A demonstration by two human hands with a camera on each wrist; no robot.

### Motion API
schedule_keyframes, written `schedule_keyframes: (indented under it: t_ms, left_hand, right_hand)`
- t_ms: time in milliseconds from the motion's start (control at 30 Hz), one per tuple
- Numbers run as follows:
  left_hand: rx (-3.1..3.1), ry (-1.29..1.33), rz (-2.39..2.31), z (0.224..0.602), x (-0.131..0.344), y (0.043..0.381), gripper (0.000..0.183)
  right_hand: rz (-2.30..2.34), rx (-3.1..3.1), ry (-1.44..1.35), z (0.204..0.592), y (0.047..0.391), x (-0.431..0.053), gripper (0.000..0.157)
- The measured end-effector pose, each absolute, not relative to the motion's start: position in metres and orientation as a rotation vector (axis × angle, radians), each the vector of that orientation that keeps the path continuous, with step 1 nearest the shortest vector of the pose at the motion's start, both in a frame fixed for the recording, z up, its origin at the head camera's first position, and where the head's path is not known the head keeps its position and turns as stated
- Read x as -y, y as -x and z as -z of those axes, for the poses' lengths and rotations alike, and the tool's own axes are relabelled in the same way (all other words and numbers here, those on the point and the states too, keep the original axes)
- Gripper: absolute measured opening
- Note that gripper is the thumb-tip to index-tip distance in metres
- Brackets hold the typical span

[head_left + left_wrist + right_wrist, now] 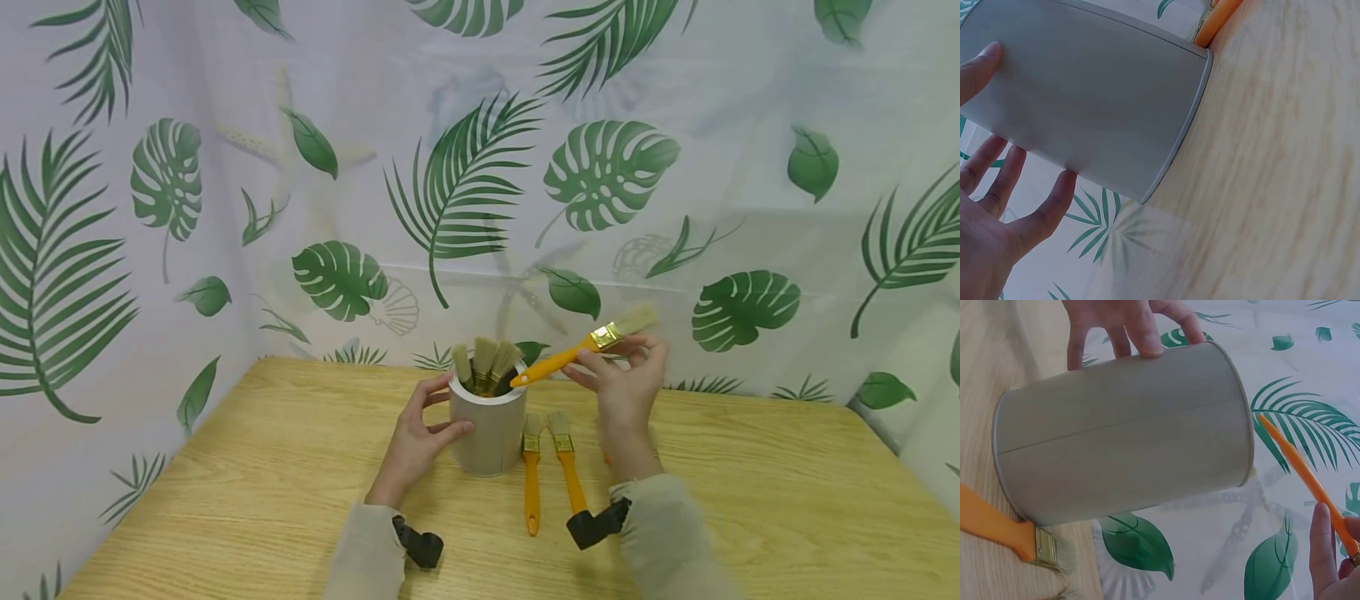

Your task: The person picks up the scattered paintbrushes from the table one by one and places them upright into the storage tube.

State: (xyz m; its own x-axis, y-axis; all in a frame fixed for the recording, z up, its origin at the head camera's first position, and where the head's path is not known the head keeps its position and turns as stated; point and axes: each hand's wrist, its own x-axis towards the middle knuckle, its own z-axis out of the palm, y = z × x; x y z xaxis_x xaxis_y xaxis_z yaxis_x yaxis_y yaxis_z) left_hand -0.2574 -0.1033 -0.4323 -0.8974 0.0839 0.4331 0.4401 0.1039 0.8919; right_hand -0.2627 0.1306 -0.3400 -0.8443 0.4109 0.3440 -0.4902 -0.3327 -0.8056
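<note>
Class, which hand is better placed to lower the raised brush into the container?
Probably the right hand: it grips the raised brush, handle tip near the rim of the container, which the left hand holds.

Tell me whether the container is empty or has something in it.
Not empty: the container holds brushes, which show above its rim in the head view. Their lower ends are hidden.

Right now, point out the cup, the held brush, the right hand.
Cup [487, 437]: head view, outer wall.
Held brush [564, 357]: head view, orange handle.
Right hand [627, 390]: head view, mid-hand.
</note>
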Motion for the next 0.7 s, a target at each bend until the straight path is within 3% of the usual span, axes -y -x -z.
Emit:
schedule_keyframes:
  t_ms: [500, 700]
  left_hand:
    - [2.113, 0.524, 1.865, 0.433, 0.104, 0.259, 0.060]
    - [2.108, 0.539, 1.857, 0.433, 0.104, 0.258, 0.060]
  right_hand:
    - [-2.146, 1.462, -0.156, 0.348, 0.267, -0.109, 0.048]
    - [-1.942, 1.677, -0.301, 0.355, 0.265, -0.101, 0.040]
